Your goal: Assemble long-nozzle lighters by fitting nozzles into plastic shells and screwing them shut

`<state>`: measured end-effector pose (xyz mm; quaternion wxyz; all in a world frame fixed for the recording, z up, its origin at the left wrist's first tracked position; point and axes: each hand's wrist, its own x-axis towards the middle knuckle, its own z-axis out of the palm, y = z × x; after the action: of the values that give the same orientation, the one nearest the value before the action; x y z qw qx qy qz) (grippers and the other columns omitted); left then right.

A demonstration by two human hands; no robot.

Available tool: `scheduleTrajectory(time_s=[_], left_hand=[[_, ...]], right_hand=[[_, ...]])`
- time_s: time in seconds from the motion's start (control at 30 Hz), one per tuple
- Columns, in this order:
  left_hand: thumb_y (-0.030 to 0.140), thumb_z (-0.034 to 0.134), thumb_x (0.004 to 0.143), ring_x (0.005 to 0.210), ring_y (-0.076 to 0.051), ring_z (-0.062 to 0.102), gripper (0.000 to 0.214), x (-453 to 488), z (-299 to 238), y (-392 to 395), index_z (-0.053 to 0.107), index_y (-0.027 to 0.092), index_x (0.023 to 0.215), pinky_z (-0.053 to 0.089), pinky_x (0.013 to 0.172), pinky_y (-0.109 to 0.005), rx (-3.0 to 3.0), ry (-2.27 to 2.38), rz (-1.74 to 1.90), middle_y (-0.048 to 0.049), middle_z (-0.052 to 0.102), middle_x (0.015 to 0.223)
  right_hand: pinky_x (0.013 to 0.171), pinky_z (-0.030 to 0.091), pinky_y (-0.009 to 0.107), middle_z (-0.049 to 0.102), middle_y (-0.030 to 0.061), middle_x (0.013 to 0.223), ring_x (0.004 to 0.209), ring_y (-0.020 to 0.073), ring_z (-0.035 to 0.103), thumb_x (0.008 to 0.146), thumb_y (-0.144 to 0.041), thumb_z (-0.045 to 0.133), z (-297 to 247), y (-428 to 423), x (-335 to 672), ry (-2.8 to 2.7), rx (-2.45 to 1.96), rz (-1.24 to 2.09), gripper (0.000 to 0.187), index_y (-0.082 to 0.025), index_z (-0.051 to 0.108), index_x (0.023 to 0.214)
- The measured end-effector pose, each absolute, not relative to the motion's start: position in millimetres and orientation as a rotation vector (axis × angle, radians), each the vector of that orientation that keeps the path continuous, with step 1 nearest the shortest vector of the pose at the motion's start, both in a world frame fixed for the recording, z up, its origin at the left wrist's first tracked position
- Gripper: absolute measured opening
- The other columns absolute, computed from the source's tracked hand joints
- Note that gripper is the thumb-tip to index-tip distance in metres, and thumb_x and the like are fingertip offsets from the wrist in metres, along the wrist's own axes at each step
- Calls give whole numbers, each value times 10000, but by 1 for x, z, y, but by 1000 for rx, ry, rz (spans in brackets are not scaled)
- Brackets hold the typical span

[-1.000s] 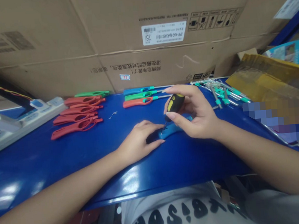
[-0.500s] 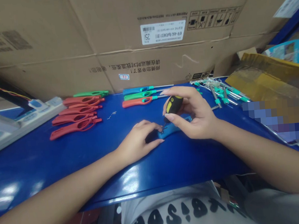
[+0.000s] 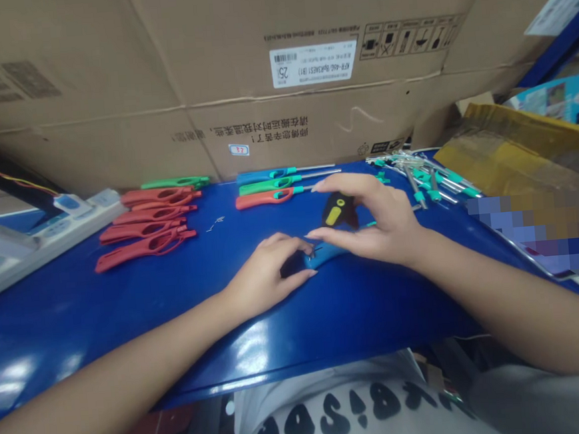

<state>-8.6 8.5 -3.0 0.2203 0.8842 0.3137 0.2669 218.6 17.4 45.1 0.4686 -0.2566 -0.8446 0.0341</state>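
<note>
Only the head view to go on here, so that's what this is. The blue handle piece is lying on the counter right between the two hands — just off the left fingertips' side to the right, and below and left of the right palm. Its long axis runs from the left hand's fingertips out to the right and a bit away from the person, until the right hand covers it. Left hand is the nearer one, easily: thumb on the near side, fingers on the far side, pinched on that end.

Right hand is up above the piece, curled round a stubby black-and-yellow tool handle, thumb and index reaching past it. I can't make out a clear shaft, so no idea whether the tip is touching.

As for looks — smooth, lighter blue than the counter, sort of blunt and rounded by the left fingers. There's a thin dark line and a tiny glint near that end, too small to call. Far end's hidden, sorry.
</note>
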Motion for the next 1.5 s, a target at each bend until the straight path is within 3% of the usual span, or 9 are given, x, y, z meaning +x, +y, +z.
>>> scheduleTrajectory(time_s=[0.17, 0.37, 0.57, 0.8, 0.97, 1.13, 1.3, 1.37, 1.5], left_hand=[[323, 706, 911, 1081, -229, 629, 228, -9, -3, 9, 620, 218, 1095, 490, 1005, -414, 2421, 883, 723, -44, 706, 1107], [313, 691, 919, 1095, -245, 628, 219, -9, -4, 10, 620, 226, 1107, 484, 1008, -440, 2432, 848, 715, -50, 713, 1113], [316, 682, 929, 1079, -232, 624, 189, -9, -3, 10, 634, 220, 1085, 487, 1000, -416, 2417, 821, 711, -47, 716, 1093], [308, 688, 927, 1091, -230, 622, 219, -9, -3, 10, 626, 225, 1120, 477, 1010, -419, 2426, 805, 731, -42, 717, 1123], [312, 684, 927, 1086, -239, 623, 221, -9, -4, 10, 626, 223, 1121, 483, 1005, -427, 2422, 824, 712, -50, 714, 1110], [310, 683, 931, 1078, -227, 626, 227, -10, -6, 11, 620, 225, 1132, 476, 998, -412, 2458, 795, 741, -43, 714, 1124], [319, 678, 934, 1099, -236, 622, 223, -9, -3, 10, 632, 224, 1130, 479, 1008, -424, 2426, 812, 710, -49, 716, 1118], [318, 675, 936, 1102, -238, 624, 224, -9, -3, 10, 633, 226, 1135, 480, 1007, -427, 2427, 809, 710, -50, 717, 1120], [306, 673, 940, 1109, -228, 622, 237, -9, -3, 11, 627, 227, 1159, 473, 1013, -415, 2440, 777, 723, -48, 712, 1155]], right_hand=[[632, 607, 272, 670, 68, 1249, 723, 128, 691, 1034, -342, 470, 53, 15, 218, -2093, -682, 456, 462, -291, 407, 1488], [720, 618, 333, 709, 46, 1208, 770, 179, 704, 875, -330, 741, 55, 15, 219, -2062, -612, 64, 443, -298, 609, 1296], [708, 617, 310, 692, 55, 1228, 857, 176, 722, 1008, -298, 520, 57, 11, 217, -2107, -692, 372, 503, -291, 415, 1501], [862, 612, 340, 721, 44, 1204, 944, 215, 731, 899, -375, 713, 58, 13, 219, -2076, -612, 41, 419, -306, 623, 1302], [751, 626, 308, 652, 63, 1333, 886, 165, 723, 1031, -303, 466, 60, 9, 219, -2164, -670, 431, 517, -305, 365, 1539], [796, 624, 349, 724, 54, 1187, 948, 228, 717, 902, -374, 707, 57, 11, 219, -2124, -631, 115, 439, -292, 613, 1323], [694, 611, 297, 693, 57, 1250, 818, 155, 718, 1043, -324, 455, 60, 11, 217, -2084, -708, 375, 437, -288, 462, 1478], [658, 604, 287, 716, 49, 1191, 768, 151, 709, 1015, -353, 525, 61, 12, 216, -2052, -700, 377, 386, -280, 554, 1394], [846, 604, 345, 749, 53, 1094, 877, 201, 716, 929, -374, 673, 62, 13, 217, -2033, -617, 100, 323, -265, 678, 1232]])
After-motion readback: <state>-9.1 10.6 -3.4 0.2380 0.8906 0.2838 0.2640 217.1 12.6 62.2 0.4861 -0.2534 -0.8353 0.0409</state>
